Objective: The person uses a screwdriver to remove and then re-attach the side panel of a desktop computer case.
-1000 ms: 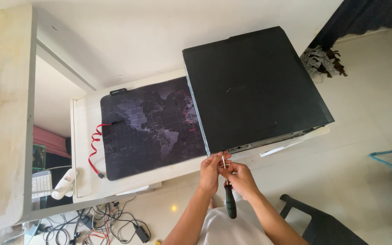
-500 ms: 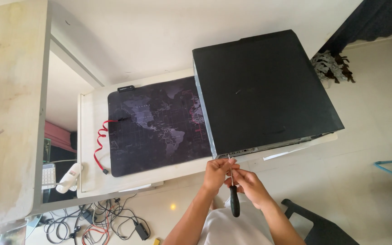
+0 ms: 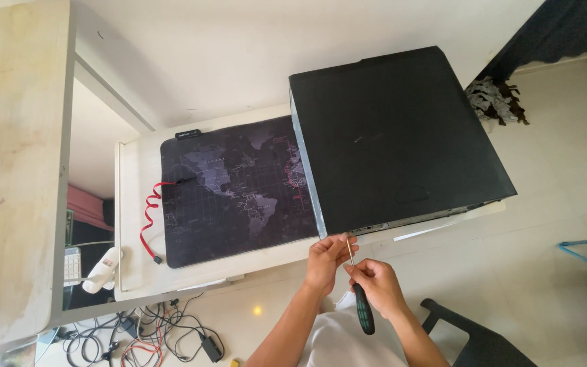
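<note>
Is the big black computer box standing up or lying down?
Lying down: the big black metal computer case rests flat on its side on the white desk, broad panel facing up.

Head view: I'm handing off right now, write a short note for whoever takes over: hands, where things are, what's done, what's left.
Left hand: fingers pinch the upper end of the screwdriver shaft, right at the near corner of the black computer case.
Right hand: wrapped around the screwdriver, dark handle pointing back toward the body, tip up at the case's near edge.
Things: the case lies flat on the white desk, its side panel on, partly over the dark map-print mat. A red cable hangs at the mat's left edge.
Done: the tip is at the edge.
Left: the panel is not off; the screw itself is too small to see.
</note>
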